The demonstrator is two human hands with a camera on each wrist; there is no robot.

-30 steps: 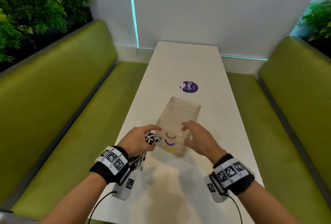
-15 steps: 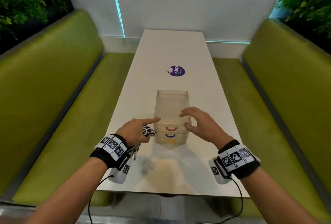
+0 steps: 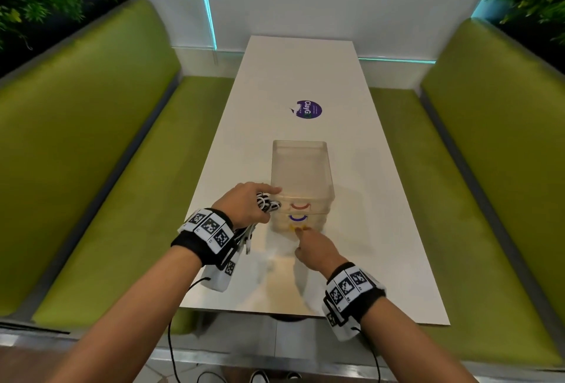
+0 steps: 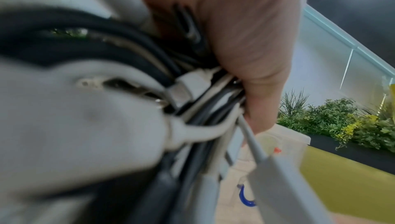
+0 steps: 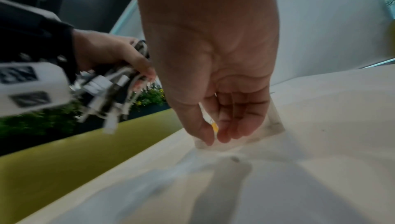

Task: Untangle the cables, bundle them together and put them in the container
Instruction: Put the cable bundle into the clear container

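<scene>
Cables (image 3: 268, 202) bunched inside left hand's (image 3: 246, 206) curled fingers (image 5: 142, 66) — beside container (image 3: 301, 174).

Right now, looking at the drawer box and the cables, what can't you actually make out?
- Drawer contents: in the head view the frosted walls of the drawer box hide them.
- Cable bundle: count and knots are lost to blur in the left wrist view; the left hand covers it.
- Yellow handle: the right hand has it between thumb and fingers; its grip strength is unclear.
</scene>
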